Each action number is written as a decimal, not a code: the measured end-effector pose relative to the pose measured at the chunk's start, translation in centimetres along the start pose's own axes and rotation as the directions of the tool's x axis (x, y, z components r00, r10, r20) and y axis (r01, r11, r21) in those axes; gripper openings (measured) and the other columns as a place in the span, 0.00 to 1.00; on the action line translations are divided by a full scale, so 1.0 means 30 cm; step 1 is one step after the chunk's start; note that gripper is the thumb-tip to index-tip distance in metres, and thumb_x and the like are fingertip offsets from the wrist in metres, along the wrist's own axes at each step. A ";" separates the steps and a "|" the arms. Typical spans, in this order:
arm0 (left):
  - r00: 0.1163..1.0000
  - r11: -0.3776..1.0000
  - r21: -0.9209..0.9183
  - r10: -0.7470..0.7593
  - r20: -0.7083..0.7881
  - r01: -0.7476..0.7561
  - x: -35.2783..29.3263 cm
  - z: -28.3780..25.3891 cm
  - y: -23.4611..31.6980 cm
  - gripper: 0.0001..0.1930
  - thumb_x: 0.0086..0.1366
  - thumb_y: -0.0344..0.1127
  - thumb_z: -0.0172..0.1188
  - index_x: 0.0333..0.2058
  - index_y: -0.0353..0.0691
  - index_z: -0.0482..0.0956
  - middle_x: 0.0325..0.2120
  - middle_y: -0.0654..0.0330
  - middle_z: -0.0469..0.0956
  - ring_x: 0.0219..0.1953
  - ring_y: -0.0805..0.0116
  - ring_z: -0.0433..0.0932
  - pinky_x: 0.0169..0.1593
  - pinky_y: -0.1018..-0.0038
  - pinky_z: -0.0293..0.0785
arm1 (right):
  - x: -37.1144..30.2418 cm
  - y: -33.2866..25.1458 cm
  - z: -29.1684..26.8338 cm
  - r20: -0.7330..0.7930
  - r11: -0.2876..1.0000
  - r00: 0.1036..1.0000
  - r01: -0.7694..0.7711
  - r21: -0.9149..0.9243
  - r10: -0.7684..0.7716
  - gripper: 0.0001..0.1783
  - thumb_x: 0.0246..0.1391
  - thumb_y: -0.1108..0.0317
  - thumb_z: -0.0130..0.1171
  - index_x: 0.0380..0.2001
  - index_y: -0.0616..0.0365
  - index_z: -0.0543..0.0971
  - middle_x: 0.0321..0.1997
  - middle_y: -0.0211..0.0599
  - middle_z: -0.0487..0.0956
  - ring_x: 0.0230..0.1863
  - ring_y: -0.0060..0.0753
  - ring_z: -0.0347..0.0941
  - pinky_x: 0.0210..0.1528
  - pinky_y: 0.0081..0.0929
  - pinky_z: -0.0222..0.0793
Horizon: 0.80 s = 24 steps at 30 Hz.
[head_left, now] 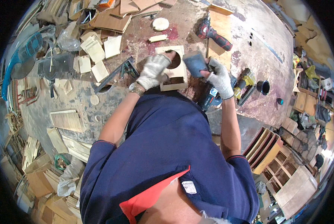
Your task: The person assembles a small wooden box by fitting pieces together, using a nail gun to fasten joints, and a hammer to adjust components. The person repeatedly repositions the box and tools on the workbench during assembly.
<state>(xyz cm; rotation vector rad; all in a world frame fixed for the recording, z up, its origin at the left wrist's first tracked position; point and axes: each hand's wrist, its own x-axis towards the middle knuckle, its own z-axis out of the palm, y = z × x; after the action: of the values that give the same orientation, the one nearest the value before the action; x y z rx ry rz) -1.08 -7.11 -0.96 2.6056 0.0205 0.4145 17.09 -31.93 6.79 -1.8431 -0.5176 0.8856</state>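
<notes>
Near on the worktop (256,108) lies a pale wooden box (179,72) with a round hole (176,62). The gloved left hand (152,71) has its fingers at that hole, grip unclear; just right, the gloved right hand (219,77) clasps a blue-grey block (195,64) in its fingers.

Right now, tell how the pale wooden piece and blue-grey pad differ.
The pale wooden piece has cut openings; the blue-grey pad shows none. The wooden piece looks larger than the pad. Each meets a gloved hand: left hand on wooden piece, right hand on pad.
</notes>
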 end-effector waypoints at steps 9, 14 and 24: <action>0.926 0.907 -0.206 -0.339 0.164 0.368 -0.202 -0.115 -0.032 0.31 0.60 0.30 0.68 0.65 0.47 0.79 0.49 0.52 0.82 0.54 0.46 0.81 0.60 0.56 0.78 | 0.047 -0.025 0.148 0.407 0.843 0.912 0.251 -0.476 -0.043 0.26 0.53 0.72 0.71 0.56 0.64 0.82 0.48 0.51 0.87 0.50 0.43 0.86 0.53 0.38 0.78; 0.946 0.914 -0.267 -0.258 0.194 0.304 -0.241 -0.090 0.050 0.34 0.55 0.31 0.73 0.63 0.48 0.80 0.43 0.52 0.77 0.51 0.48 0.79 0.59 0.56 0.76 | 0.050 -0.039 0.186 0.493 0.706 0.861 0.426 -0.567 -0.124 0.22 0.49 0.70 0.67 0.50 0.61 0.82 0.47 0.52 0.84 0.54 0.60 0.81 0.55 0.48 0.78; 0.950 0.944 -0.179 -0.242 0.197 0.278 -0.244 -0.058 0.047 0.22 0.55 0.33 0.71 0.50 0.45 0.83 0.43 0.51 0.78 0.53 0.47 0.78 0.60 0.55 0.75 | 0.030 0.004 0.238 0.540 0.542 0.819 0.549 -0.637 -0.195 0.24 0.47 0.67 0.69 0.49 0.58 0.78 0.49 0.46 0.81 0.56 0.57 0.79 0.56 0.50 0.77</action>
<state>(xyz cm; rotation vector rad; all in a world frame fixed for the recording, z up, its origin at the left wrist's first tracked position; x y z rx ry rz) -8.66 -8.19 -0.95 2.3826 0.2493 0.0894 12.20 -27.13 4.62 -2.1367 -1.7574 0.7859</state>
